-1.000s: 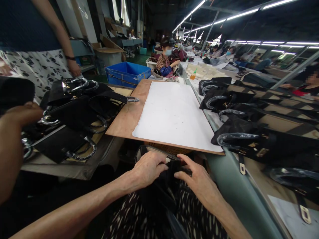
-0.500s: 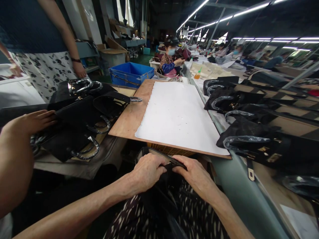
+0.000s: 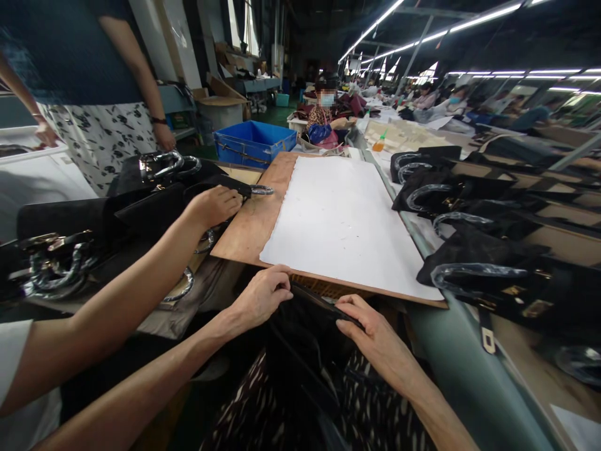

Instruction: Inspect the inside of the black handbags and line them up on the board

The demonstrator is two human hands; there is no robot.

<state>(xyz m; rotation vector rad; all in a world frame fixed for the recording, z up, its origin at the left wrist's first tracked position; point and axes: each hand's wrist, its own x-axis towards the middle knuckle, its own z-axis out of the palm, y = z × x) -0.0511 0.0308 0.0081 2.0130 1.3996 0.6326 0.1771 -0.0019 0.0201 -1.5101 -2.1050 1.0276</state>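
On my lap rests a black handbag (image 3: 305, 338), its opening turned up toward me. My left hand (image 3: 263, 293) pinches the left end of the bag's rim, close to the board's near edge. At the right end of that rim, my right hand (image 3: 369, 322) has thumb and fingers closed on the dark edge. The bag's lower part blends into shadow and my patterned clothing. Just beyond both hands lies a wooden board (image 3: 239, 244) with a white paper sheet (image 3: 342, 219) on it.
A co-worker's arm (image 3: 154, 250) reaches from the left over black handbags (image 3: 145, 213) with wrapped handles. More black handbags (image 3: 498, 275) line the right bench (image 3: 469, 357). A blue crate (image 3: 253, 141) stands behind the board. Another person (image 3: 89, 94) stands at left; others sit farther back.
My hands have moved apart along the bag's rim, the left one leftward. The co-worker's hand has swung right across the left handbags. The view has shifted slightly.
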